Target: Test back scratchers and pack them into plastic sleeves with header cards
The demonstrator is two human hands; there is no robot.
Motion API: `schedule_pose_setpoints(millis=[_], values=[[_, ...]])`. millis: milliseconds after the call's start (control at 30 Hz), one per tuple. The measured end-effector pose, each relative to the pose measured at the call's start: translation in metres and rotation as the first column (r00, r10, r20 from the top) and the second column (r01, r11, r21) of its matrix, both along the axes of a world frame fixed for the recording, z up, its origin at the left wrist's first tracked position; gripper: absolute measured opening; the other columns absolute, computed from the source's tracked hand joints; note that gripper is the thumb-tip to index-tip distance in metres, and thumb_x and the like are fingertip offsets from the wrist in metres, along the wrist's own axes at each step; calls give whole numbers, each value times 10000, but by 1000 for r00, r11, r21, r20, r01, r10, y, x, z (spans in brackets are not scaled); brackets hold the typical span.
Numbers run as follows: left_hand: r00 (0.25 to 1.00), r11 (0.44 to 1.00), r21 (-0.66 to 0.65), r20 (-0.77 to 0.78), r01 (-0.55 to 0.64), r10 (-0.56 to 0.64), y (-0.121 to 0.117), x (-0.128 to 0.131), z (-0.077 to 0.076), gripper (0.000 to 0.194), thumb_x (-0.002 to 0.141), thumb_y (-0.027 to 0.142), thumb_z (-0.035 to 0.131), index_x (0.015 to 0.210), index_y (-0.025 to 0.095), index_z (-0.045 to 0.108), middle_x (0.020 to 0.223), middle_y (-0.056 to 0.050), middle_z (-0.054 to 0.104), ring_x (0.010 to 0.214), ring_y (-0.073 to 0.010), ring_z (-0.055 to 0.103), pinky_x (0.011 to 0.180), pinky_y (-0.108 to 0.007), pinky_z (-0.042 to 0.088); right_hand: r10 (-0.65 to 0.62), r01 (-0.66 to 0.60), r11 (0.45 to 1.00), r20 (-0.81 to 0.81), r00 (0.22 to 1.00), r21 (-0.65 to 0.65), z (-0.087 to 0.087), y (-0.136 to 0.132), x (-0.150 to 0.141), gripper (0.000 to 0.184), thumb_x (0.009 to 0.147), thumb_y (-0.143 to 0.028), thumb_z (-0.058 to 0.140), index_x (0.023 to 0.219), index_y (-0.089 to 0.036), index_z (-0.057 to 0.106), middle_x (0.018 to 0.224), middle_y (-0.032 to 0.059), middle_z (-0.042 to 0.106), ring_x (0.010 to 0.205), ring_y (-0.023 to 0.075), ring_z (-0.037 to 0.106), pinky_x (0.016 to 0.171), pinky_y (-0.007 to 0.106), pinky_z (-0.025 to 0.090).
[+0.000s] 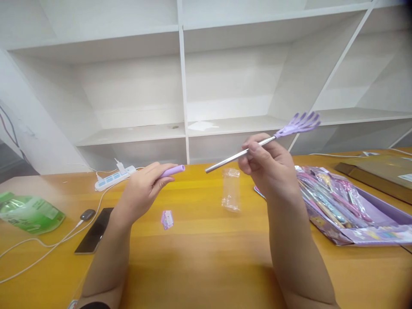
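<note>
My right hand [268,161] pinches a back scratcher [238,155] by its silver metal rod. Its purple claw-shaped head [298,124] points up to the right, and the bare rod end points left. In my left hand [146,186] is a purple tube-shaped handle [173,171], its hollow end facing the rod. A gap separates handle and rod. Below them on the table lie a small printed purple card [167,219] and a clear plastic wrapper [231,191].
On the right, a purple box [383,214] holds several wrapped back scratchers [334,197], near a brown cardboard box [380,174]. To the left are a green pouch [32,212], a phone [93,231], white cables and a power strip [116,178]. White shelves [183,86] stand behind.
</note>
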State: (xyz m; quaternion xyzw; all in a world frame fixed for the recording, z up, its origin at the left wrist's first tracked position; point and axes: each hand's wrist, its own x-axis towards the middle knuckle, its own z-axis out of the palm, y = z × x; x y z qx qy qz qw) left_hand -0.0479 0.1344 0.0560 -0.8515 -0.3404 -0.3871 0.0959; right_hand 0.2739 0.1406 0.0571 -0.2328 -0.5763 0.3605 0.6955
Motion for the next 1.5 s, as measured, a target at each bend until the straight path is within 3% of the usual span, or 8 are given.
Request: schedule_pose_setpoints(millis=[367, 600, 767, 1100, 1300, 1500], values=[[995, 985, 141, 29, 95, -100, -6, 9, -3, 272, 1067, 187, 666, 1305, 268, 768, 844, 11, 650, 666, -101, 490, 625, -236, 403, 134, -133, 989, -17, 991, 66, -2, 0, -28, 275, 930, -450, 855, 928, -201, 739, 714, 14, 736, 541, 126, 637, 532, 248, 491], [996, 978, 199, 52, 61, -73, -3, 11, -2, 271, 1040, 160, 691, 1284, 228, 785, 821, 8, 659, 656, -96, 491, 603, -242, 398, 123, -125, 988, 22, 992, 95, -8, 5, -32, 237, 957, -427, 830, 949, -203, 755, 752, 25, 762, 565, 137, 655, 557, 268, 513], [992, 964, 261, 109, 40, -71, 0, 10, -1, 183, 1029, 165, 684, 1157, 204, 808, 729, 22, 612, 609, -97, 466, 560, -254, 360, 85, -79, 991, -54, 995, 110, -9, 9, -37, 277, 906, -452, 871, 908, -208, 740, 701, -1, 734, 539, 130, 639, 537, 260, 491], [992, 966, 250, 91, 59, -84, 2, 9, -1, 182, 1011, 165, 686, 1126, 232, 810, 703, 28, 579, 595, -96, 432, 548, -255, 334, 85, -83, 995, -29, 996, 62, -12, 13, -40, 290, 940, -488, 840, 929, -214, 746, 720, 2, 742, 545, 126, 634, 569, 276, 512], [982, 962, 269, 162, 49, -95, 4, 18, -10, 194, 1007, 170, 655, 1092, 232, 818, 640, 47, 483, 553, -93, 378, 534, -256, 315, 79, -78, 996, -20, 997, 40, -12, 11, -40, 354, 908, -570, 855, 915, -222, 785, 688, -3, 718, 517, 136, 623, 569, 306, 554], [980, 925, 370, 136, 87, -147, 3, 30, -17, 285, 966, 83, 628, 1105, 241, 820, 597, 62, 424, 536, -95, 349, 523, -237, 319, 125, -126, 989, 17, 992, 77, -13, 12, -33, 292, 966, -504, 824, 932, -214, 831, 683, 4, 717, 531, 132, 646, 582, 298, 581]])
